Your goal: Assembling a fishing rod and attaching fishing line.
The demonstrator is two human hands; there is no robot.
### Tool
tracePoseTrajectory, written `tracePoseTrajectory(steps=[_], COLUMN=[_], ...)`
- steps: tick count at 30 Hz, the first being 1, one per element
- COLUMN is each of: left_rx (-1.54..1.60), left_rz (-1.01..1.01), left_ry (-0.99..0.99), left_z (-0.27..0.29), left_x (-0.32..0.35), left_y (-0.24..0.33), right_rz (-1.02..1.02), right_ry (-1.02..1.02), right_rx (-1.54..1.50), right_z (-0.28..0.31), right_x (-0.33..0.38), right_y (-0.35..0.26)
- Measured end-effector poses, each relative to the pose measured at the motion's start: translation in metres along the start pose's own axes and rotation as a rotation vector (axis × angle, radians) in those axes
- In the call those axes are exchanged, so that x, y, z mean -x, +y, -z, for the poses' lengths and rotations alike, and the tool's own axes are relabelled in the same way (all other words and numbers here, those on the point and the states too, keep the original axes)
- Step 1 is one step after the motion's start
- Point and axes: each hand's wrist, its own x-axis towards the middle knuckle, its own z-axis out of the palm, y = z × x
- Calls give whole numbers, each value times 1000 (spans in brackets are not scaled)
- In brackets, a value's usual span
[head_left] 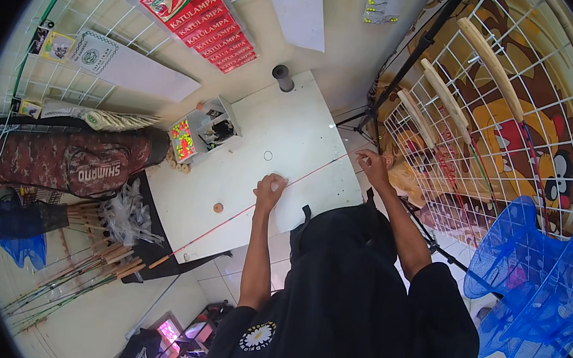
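Note:
A thin red rod, like a slim fishing rod, lies slantwise across the white table. Its cork-coloured butt extends past the table's near left edge, and its tip points toward the right edge. My left hand is over the rod's middle with the fingers curled in; whatever they pinch is too small to make out. Just beyond the tip, my right hand is raised off the table's right edge. Its thumb and forefinger come together, and any fine line between them cannot be seen. A small dark ring and a round wooden disc are on the tabletop.
An open box holds bright beads and dark bits at the table's back left. Behind stands a grey cylinder. A camouflage bag and several rods are left. Blue netting, a wire grid and a black tripod leg stand right.

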Motion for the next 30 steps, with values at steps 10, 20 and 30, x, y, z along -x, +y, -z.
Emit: tracePoseTrajectory(steps=[10, 20, 30], left_rx=[-397, -700, -715], left_rz=[-216, -629, -724], left_ry=[79, 119, 107], left_z=[-4, -11, -13], left_x=[18, 20, 13], left_y=[20, 4, 8], right_rz=[-50, 25, 111], right_ry=[-53, -112, -200], right_rx=[-85, -24, 33], right_z=[-18, -28, -38], right_x=[-15, -18, -12], right_y=[-11, -30, -30])
